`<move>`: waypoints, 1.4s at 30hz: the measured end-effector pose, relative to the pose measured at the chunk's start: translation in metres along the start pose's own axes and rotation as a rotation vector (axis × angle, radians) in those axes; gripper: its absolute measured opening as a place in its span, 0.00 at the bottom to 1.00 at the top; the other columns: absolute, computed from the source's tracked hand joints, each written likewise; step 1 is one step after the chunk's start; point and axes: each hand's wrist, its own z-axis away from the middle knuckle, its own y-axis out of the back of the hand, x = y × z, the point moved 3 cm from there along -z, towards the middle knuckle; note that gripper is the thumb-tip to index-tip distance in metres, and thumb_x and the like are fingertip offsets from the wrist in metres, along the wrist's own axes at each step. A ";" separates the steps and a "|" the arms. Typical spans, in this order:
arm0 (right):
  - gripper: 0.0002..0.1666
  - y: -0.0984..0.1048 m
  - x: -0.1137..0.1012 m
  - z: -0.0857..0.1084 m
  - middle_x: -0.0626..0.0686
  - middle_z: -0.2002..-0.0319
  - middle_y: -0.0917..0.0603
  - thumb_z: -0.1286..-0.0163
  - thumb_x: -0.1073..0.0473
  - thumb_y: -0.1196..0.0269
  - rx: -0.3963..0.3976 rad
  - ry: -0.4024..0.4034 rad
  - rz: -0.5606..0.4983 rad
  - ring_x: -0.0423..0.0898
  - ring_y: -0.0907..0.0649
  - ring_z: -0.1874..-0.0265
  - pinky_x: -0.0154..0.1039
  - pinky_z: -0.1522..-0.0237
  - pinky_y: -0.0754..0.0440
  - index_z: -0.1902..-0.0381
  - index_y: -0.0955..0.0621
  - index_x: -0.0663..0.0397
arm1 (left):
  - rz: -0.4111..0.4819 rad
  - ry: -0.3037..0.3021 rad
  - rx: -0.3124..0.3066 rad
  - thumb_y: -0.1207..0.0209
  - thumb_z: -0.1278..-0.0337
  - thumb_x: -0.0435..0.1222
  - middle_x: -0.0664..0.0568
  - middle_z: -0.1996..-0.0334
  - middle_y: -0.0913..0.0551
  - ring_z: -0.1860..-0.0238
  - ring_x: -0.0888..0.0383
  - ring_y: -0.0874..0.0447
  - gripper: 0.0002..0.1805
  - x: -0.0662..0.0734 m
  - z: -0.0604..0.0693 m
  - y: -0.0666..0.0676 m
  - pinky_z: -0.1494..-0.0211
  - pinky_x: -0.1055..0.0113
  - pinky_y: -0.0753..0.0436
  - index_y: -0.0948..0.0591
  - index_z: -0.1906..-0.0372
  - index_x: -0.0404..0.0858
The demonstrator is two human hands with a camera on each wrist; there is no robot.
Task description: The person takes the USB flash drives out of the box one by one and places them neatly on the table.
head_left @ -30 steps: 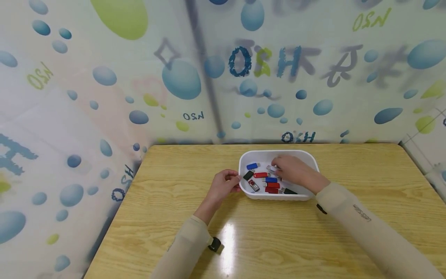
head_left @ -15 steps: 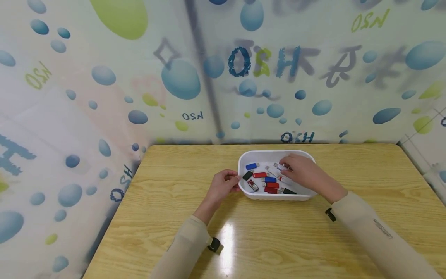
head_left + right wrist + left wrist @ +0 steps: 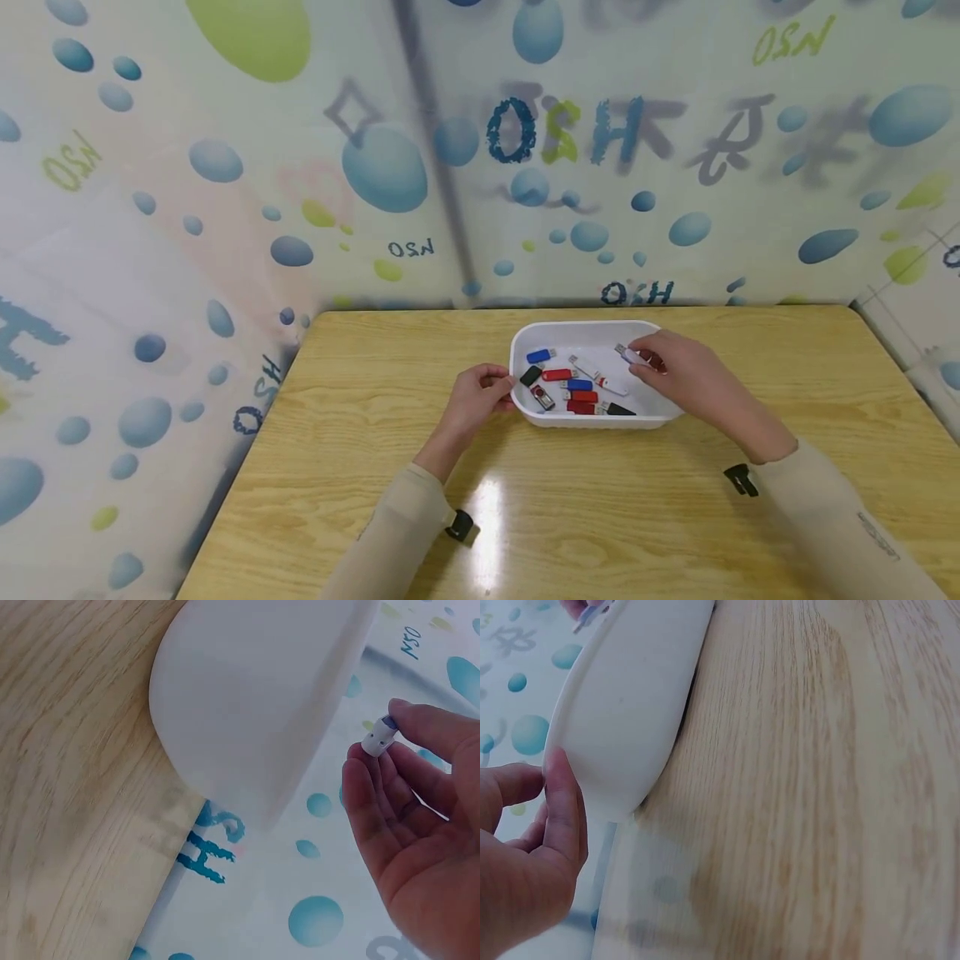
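Observation:
A white oval tray (image 3: 596,422) on the wooden table holds several USB sticks, among them a blue one (image 3: 538,356), a red one (image 3: 557,375) and a white one (image 3: 584,367). My left hand (image 3: 477,400) pinches the tray's left rim between thumb and fingers; the left wrist view shows this hand (image 3: 536,847) at the rim (image 3: 559,712). Over the right part of the tray, my right hand (image 3: 693,379) pinches a white and purplish USB stick (image 3: 632,355). In the right wrist view its end (image 3: 380,736) shows between thumb and fingertips of the hand (image 3: 427,810).
The wooden table (image 3: 360,375) extends around the tray, with its far edge close behind. A patterned cloth wall (image 3: 465,208) with blue and green drops rises behind and to the left. Dark straps are at both wrists.
My right hand has moved right within the tray area, with the pinched stick now lifted clear of the others. Two white sticks it partly covered are visible. My left hand stays at the rim.

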 end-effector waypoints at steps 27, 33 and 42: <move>0.22 0.020 0.042 0.088 0.56 0.63 0.13 0.30 0.57 0.29 0.150 -0.156 -0.027 0.51 0.16 0.66 0.52 0.66 0.12 0.47 0.17 0.69 | 0.070 0.005 0.060 0.39 0.28 0.30 0.32 0.56 0.15 0.69 0.59 0.16 0.16 -0.005 -0.006 0.014 0.58 0.62 0.09 0.20 0.43 0.23; 0.24 0.010 0.047 0.096 0.57 0.63 0.12 0.27 0.53 0.31 0.130 -0.236 -0.048 0.52 0.15 0.66 0.47 0.69 0.14 0.46 0.17 0.69 | 0.073 0.001 0.061 0.38 0.29 0.31 0.32 0.56 0.15 0.68 0.58 0.15 0.16 -0.006 -0.006 0.015 0.58 0.63 0.09 0.19 0.44 0.24; 0.21 -0.009 0.060 0.095 0.49 0.69 0.16 0.28 0.53 0.33 0.078 -0.295 -0.036 0.45 0.20 0.71 0.41 0.71 0.22 0.53 0.16 0.69 | 0.070 0.016 0.069 0.37 0.30 0.31 0.33 0.56 0.15 0.67 0.57 0.14 0.14 -0.006 -0.007 0.015 0.57 0.63 0.09 0.18 0.46 0.26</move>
